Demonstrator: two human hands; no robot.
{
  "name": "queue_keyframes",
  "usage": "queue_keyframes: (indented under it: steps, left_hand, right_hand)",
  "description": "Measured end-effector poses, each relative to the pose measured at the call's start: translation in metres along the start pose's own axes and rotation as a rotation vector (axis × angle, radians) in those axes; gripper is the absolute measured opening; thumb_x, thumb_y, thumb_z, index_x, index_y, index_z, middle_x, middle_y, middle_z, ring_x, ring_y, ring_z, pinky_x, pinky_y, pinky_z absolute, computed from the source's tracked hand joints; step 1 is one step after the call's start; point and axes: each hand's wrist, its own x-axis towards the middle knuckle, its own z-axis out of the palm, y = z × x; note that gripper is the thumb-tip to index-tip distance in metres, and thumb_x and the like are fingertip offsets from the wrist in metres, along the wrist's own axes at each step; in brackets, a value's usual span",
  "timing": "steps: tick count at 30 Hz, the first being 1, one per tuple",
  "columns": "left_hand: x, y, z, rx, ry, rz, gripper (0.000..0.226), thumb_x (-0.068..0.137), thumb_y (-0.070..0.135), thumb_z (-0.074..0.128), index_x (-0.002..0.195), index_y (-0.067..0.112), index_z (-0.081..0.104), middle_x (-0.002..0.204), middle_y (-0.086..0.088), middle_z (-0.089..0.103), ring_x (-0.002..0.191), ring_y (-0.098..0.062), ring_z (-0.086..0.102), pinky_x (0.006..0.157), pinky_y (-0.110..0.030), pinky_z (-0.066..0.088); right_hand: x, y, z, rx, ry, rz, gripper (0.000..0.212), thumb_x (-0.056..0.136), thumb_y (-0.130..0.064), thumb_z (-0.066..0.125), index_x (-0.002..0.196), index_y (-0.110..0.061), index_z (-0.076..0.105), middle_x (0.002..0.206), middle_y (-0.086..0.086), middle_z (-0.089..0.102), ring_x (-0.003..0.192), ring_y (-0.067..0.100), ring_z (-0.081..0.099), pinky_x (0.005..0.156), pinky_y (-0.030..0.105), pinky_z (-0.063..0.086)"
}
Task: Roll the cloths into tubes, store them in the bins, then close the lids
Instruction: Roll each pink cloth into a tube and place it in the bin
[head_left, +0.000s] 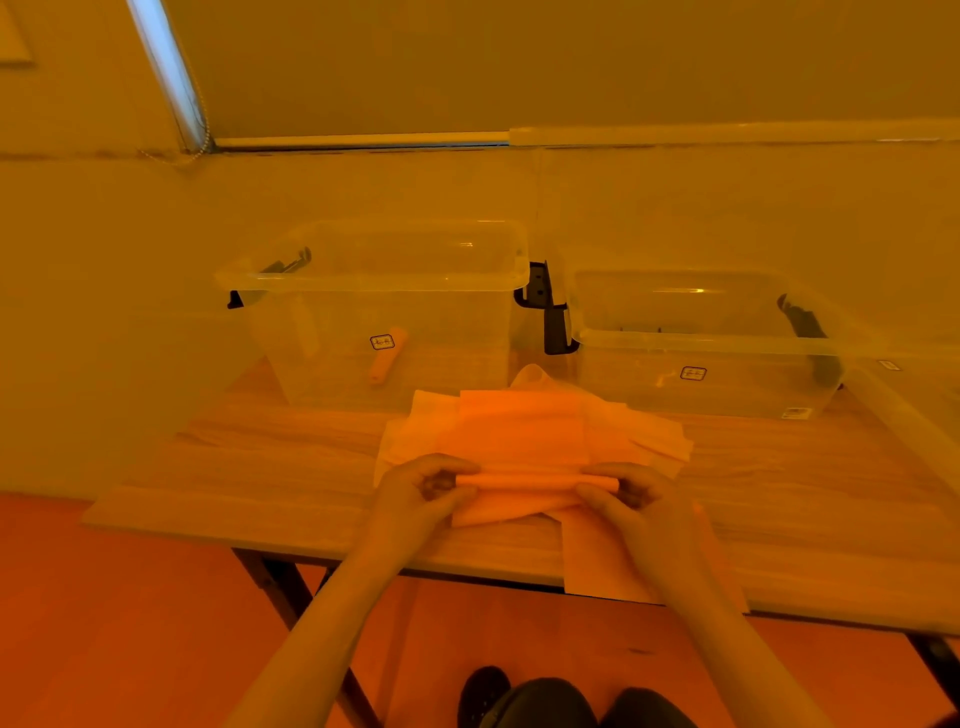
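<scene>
A: Layout?
B: Counter (270, 467), two clear bins at the back: left bin (374, 312), right bin (706, 343), both lidless.
A: Cloth?
B: Orange cloth (514, 436) on a pale stack at the near edge, near end rolled.
A: Fingers?
B: Left hand (415, 493) and right hand (639, 504) pinch the roll ends.

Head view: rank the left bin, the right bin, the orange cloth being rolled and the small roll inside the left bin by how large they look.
1. Left bin and right bin: look alike, so unranked.
2. Orange cloth.
3. Small roll.
</scene>
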Motion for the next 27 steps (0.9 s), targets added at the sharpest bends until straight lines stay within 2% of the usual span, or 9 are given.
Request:
queue_keyframes:
  steps: [2, 5, 8, 10, 12, 15, 19, 23, 27]
  left_hand:
    - [0.005, 0.004, -0.003, 0.061, 0.010, 0.058, 0.031, 0.079, 0.006, 0.074, 0.084, 0.036, 0.069, 0.085, 0.019, 0.069, 0.079, 0.003, 0.061, 0.071, -0.013, 0.047]
    - [0.011, 0.010, -0.003, 0.134, 0.027, 0.158, 0.031, 0.079, 0.008, 0.075, 0.087, 0.038, 0.069, 0.093, 0.007, 0.058, 0.080, 0.003, 0.057, 0.068, -0.010, 0.044]
    - [0.015, 0.010, 0.001, 0.143, 0.045, 0.156, 0.029, 0.080, 0.010, 0.074, 0.087, 0.038, 0.068, 0.097, 0.005, 0.051, 0.081, 0.006, 0.053, 0.070, -0.008, 0.043]
    - [0.018, 0.007, 0.003, 0.083, 0.049, 0.129, 0.026, 0.080, 0.010, 0.074, 0.088, 0.035, 0.070, 0.105, 0.010, 0.055, 0.093, 0.005, 0.055, 0.077, -0.010, 0.044]
    - [0.020, 0.002, 0.005, -0.011, 0.052, 0.090, 0.024, 0.081, 0.009, 0.072, 0.091, 0.031, 0.072, 0.110, 0.012, 0.063, 0.105, -0.001, 0.058, 0.085, -0.017, 0.048]
    - [0.020, -0.005, 0.010, -0.155, 0.088, -0.002, 0.025, 0.082, 0.004, 0.070, 0.088, 0.028, 0.074, 0.098, 0.011, 0.072, 0.098, -0.007, 0.065, 0.082, -0.026, 0.051]
    - [0.020, -0.014, 0.015, -0.266, 0.173, -0.034, 0.027, 0.081, 0.001, 0.070, 0.085, 0.028, 0.075, 0.092, 0.002, 0.074, 0.091, -0.013, 0.066, 0.074, -0.024, 0.050]
    - [0.018, -0.016, 0.015, -0.327, 0.186, -0.054, 0.023, 0.082, 0.001, 0.069, 0.090, 0.022, 0.073, 0.095, 0.002, 0.074, 0.092, -0.012, 0.067, 0.073, -0.024, 0.052]
    - [0.016, -0.016, 0.015, -0.347, 0.165, -0.067, 0.026, 0.082, 0.002, 0.069, 0.088, 0.027, 0.075, 0.097, 0.000, 0.074, 0.093, -0.014, 0.067, 0.072, -0.025, 0.051]
  right_hand:
    - [0.002, -0.005, -0.004, -0.122, -0.001, -0.072, 0.013, 0.078, -0.024, 0.076, 0.088, -0.032, 0.071, 0.084, -0.013, 0.068, 0.077, -0.007, 0.060, 0.065, 0.009, 0.047]
    - [0.007, -0.008, -0.009, -0.216, 0.001, -0.126, 0.011, 0.077, -0.033, 0.073, 0.087, -0.028, 0.073, 0.069, -0.009, 0.062, 0.065, -0.004, 0.054, 0.059, 0.010, 0.042]
    - [0.019, -0.005, -0.011, -0.211, 0.039, -0.153, 0.017, 0.073, -0.032, 0.075, 0.088, -0.025, 0.076, 0.081, -0.006, 0.058, 0.075, -0.003, 0.052, 0.067, 0.009, 0.041]
    - [0.029, -0.003, -0.009, -0.171, 0.046, -0.128, 0.014, 0.074, -0.021, 0.079, 0.088, -0.022, 0.076, 0.094, -0.008, 0.054, 0.088, -0.008, 0.050, 0.075, 0.007, 0.041]
    - [0.036, -0.002, -0.005, -0.066, 0.029, -0.077, 0.016, 0.075, -0.013, 0.077, 0.089, -0.019, 0.075, 0.104, -0.013, 0.058, 0.098, -0.012, 0.052, 0.082, 0.008, 0.045]
    - [0.038, 0.001, -0.001, 0.159, 0.033, 0.001, 0.017, 0.075, -0.003, 0.075, 0.091, -0.008, 0.074, 0.102, -0.006, 0.070, 0.096, 0.002, 0.064, 0.082, 0.017, 0.053]
    - [0.032, 0.008, 0.001, 0.243, 0.010, 0.017, 0.019, 0.074, 0.000, 0.075, 0.092, -0.003, 0.073, 0.102, -0.001, 0.073, 0.097, 0.007, 0.067, 0.082, 0.025, 0.056]
    - [0.028, 0.011, 0.003, 0.250, -0.079, 0.016, 0.021, 0.073, 0.002, 0.075, 0.094, -0.003, 0.073, 0.102, -0.002, 0.073, 0.099, 0.007, 0.067, 0.084, 0.022, 0.055]
    - [0.027, 0.013, 0.001, 0.244, -0.095, 0.039, 0.024, 0.076, -0.002, 0.074, 0.099, -0.007, 0.073, 0.103, -0.006, 0.073, 0.099, 0.006, 0.067, 0.080, 0.020, 0.055]
